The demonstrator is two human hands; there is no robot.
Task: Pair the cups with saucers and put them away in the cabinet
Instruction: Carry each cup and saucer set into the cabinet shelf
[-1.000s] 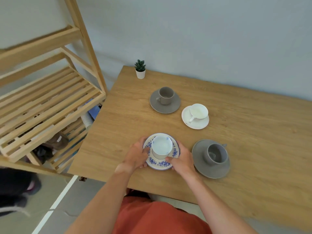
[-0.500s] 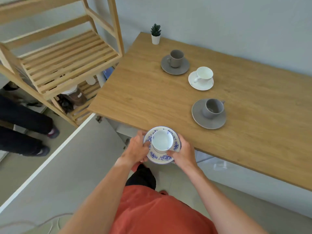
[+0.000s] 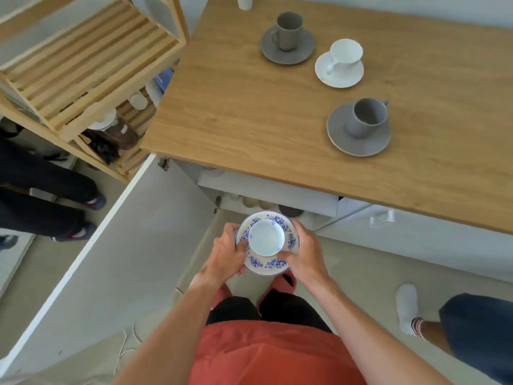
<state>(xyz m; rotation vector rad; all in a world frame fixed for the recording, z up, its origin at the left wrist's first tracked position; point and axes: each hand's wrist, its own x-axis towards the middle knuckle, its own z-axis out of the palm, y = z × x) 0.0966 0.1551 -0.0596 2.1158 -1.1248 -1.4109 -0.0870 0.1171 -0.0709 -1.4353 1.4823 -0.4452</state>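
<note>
I hold a blue-flowered saucer (image 3: 273, 264) with a white cup (image 3: 266, 237) standing on it, in front of and below the table edge. My left hand (image 3: 226, 255) grips the saucer's left rim and my right hand (image 3: 304, 255) grips its right rim. Under the wooden table (image 3: 236, 107) an open cabinet (image 3: 277, 190) shows a white shelf with several small dishes behind it. On the table stand a grey cup on a grey saucer (image 3: 287, 37) at the back, a white cup on a white saucer (image 3: 340, 63), and a second grey cup on a grey saucer (image 3: 359, 129).
The open white cabinet door (image 3: 91, 237) swings out on my left. A slatted wooden shelf unit (image 3: 83, 59) stands left of the table, with jars on its lower level. A person's legs (image 3: 41, 190) are at far left; another person's socked foot (image 3: 406, 307) is at right.
The cup and saucer came off the table and moved down and toward me, below the table edge. The view tilted down, bringing the open cabinet into sight.
</note>
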